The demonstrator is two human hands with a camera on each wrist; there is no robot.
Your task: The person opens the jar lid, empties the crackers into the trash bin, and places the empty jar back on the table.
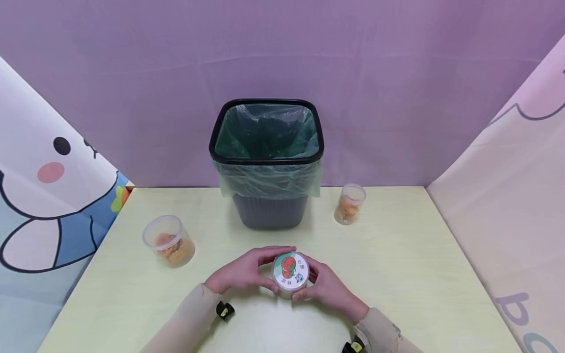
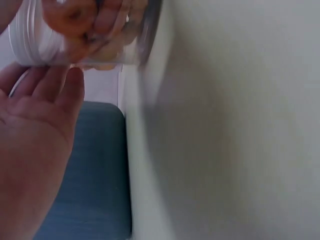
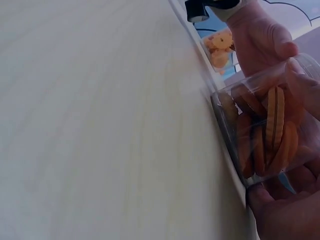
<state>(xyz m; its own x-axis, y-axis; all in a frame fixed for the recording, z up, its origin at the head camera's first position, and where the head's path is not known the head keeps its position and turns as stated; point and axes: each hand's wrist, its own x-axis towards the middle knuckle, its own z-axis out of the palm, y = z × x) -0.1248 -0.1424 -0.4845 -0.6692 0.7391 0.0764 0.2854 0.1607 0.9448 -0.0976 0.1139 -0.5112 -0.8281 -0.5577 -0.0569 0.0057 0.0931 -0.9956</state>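
Observation:
Between the two hands, near the front middle of the table, stands a clear plastic jar (image 3: pixel 270 130) of sandwich cookies. Its round lid (image 1: pixel 291 271) carries a white and green label with a red fruit picture. The left hand (image 1: pixel 251 269) holds the jar from the left, thumb at the near side and fingers at the far side. From the right, the right hand (image 1: pixel 328 287) grips it the same way. In the left wrist view the jar (image 2: pixel 100 35) shows only partly, cut by the top edge.
Behind the hands stands a grey trash bin (image 1: pixel 270 211) with a black rim and green liner bag. An open clear cup (image 1: pixel 169 240) of cookies is at the left, a smaller one (image 1: pixel 350 203) at the back right. Purple cloth (image 1: pixel 375 88) hangs behind the table (image 1: pixel 419 274).

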